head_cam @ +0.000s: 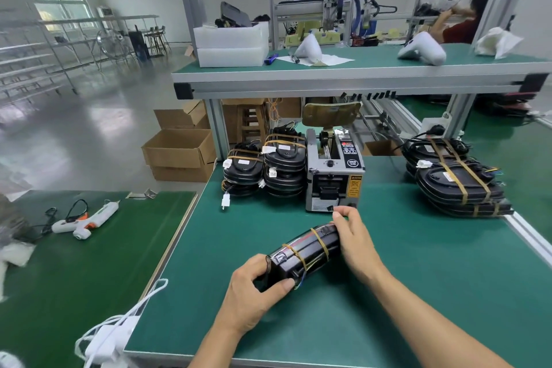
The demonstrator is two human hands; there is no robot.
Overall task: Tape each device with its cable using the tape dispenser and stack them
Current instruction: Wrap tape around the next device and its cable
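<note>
A black device (304, 251) with its cable and two bands of brown tape lies tilted on the green mat in front of me. My left hand (254, 290) grips its near end, thumb across the underside. My right hand (355, 242) holds its far end, fingers curled over the top. The grey tape dispenser (334, 173) stands just beyond the right hand. Two stacks of taped devices (265, 167) sit to the left of the dispenser, and another stack (457, 179) lies at the right.
A raised shelf (358, 75) spans the back with white foam boxes (231, 42) and white housings. A glue gun (89, 218) lies on the left table. Cardboard boxes (179, 152) stand on the floor. A white cable (119, 329) lies at the near left edge.
</note>
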